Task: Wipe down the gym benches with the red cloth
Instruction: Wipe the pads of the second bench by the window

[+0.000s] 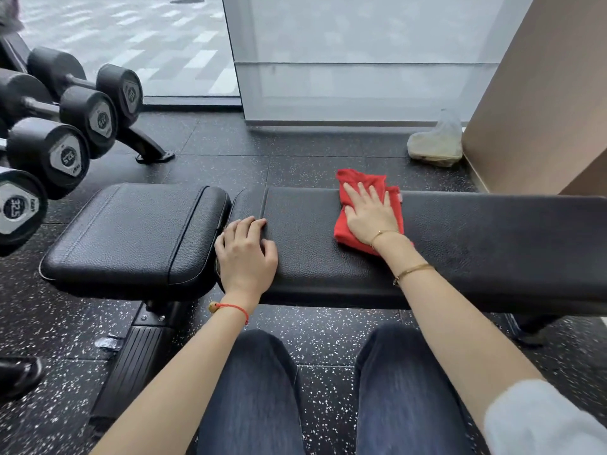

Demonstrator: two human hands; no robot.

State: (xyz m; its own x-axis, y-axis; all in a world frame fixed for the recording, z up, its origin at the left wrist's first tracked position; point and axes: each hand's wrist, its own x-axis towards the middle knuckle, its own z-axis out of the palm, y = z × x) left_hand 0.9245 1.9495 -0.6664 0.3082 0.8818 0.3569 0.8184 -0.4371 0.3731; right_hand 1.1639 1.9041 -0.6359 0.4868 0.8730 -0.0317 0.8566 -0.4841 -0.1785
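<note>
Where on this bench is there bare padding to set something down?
The long black leather back pad is bare from the folded red cloth to the frame's right edge. The separate square seat pad is bare too. A narrower strip lies between the hands. Crowded: the left hand by the pad gap and the right hand pressing the cloth.

— Where's my red cloth (366,210)?
— Folded, lying flat on the long back pad (476,244), overhanging its far edge.
— And the bench?
— Black, textured padding; its separate seat pad (131,231) sits just left, level.
</note>
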